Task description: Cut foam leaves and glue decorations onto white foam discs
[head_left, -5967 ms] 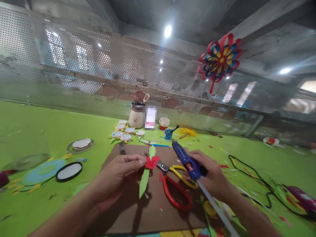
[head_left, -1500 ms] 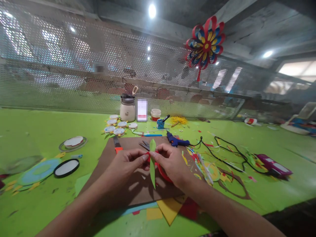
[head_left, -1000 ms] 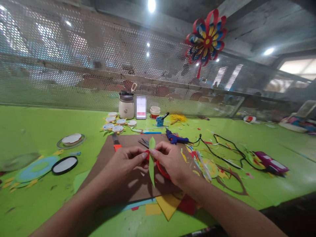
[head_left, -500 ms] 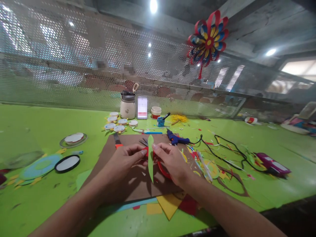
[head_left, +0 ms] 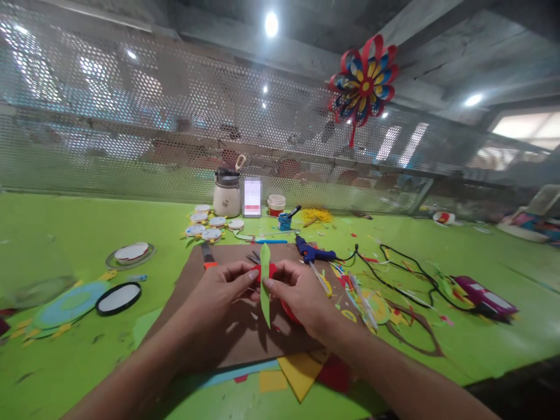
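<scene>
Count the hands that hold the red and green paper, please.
2: the left hand, on the left side of the green strip, and the right hand, on its right side.

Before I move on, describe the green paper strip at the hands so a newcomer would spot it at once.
On the green table, find the brown board. Above it, between the left hand and the right hand, is the green paper strip, crossing a red piece. Unlike the nearby yellow sheet, it is held up, slender and leaf-shaped.

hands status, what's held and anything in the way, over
Left hand pinching red paper piece. Right hand pinching green paper leaf across it. Scissors close below, partly hidden by right hand; nothing seems to block either grip.
</scene>
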`<state>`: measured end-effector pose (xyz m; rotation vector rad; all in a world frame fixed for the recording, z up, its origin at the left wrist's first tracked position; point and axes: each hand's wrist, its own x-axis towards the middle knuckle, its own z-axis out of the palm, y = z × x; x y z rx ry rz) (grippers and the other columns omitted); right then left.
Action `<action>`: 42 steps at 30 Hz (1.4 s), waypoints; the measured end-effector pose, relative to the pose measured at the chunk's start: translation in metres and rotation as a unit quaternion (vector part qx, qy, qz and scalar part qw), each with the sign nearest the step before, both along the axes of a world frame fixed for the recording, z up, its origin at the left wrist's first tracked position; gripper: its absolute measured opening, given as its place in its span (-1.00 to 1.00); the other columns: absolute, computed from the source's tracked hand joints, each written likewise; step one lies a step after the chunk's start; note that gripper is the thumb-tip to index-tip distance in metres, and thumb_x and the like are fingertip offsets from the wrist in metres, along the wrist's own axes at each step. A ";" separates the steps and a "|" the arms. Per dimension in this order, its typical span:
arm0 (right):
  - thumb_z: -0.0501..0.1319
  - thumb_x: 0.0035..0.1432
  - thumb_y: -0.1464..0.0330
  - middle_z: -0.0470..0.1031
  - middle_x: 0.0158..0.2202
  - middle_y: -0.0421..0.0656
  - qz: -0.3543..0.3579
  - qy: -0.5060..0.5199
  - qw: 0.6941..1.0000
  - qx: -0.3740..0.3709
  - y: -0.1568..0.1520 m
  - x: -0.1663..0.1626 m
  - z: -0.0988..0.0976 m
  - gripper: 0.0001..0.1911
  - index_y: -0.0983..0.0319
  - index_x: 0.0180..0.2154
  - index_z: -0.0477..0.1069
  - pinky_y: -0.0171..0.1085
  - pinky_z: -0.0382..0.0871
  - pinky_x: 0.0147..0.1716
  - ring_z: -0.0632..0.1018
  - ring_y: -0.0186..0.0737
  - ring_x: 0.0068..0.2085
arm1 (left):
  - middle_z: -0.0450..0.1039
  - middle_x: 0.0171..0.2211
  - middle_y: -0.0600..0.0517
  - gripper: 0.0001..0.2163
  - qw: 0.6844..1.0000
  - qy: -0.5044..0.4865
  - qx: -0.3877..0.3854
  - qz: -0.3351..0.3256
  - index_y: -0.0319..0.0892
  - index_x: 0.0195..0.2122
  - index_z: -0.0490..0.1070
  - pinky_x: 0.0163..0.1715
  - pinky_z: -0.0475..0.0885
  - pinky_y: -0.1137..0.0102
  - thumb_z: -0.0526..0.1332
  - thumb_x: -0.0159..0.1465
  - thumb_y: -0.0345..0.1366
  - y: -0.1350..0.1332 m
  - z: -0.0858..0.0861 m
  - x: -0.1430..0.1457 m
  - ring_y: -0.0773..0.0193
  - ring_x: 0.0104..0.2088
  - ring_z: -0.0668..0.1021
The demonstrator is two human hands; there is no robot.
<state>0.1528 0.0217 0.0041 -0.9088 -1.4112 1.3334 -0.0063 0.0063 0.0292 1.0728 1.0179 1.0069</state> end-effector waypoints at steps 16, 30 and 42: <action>0.33 0.05 0.26 0.53 -0.37 -0.18 0.238 0.029 0.971 0.015 -0.001 0.026 0.035 -0.73 0.18 -0.17 0.53 -0.19 0.43 -0.34 0.51 -0.27 -0.43 | 0.52 -0.37 -0.08 -0.80 0.978 -0.131 0.019 -0.162 -0.22 -0.11 0.49 -0.36 0.39 0.43 0.20 0.27 -0.32 -0.016 0.010 0.003 0.28 -0.40 0.52; 0.35 -0.02 0.30 0.49 -0.40 -0.20 0.187 -0.013 0.981 0.042 0.000 0.029 0.040 -0.89 0.18 -0.41 0.50 -0.20 0.39 -0.27 0.49 -0.26 -0.35 | 0.57 -0.33 -0.09 -0.88 0.981 -0.080 -0.099 -0.146 -0.22 -0.28 0.54 -0.25 0.44 0.35 0.31 0.16 -0.35 -0.014 0.008 -0.003 0.22 -0.34 0.57; 0.29 -0.09 0.44 0.40 -0.63 -0.29 0.074 -0.120 0.990 0.012 0.004 0.024 0.035 -0.91 0.21 -0.58 0.45 -0.33 0.24 -0.53 0.36 -0.40 -0.57 | 0.47 -0.49 0.04 -0.79 0.997 0.002 -0.011 -0.078 -0.19 -0.35 0.50 -0.47 0.40 0.41 0.41 0.04 -0.22 -0.004 0.005 -0.004 0.26 -0.46 0.51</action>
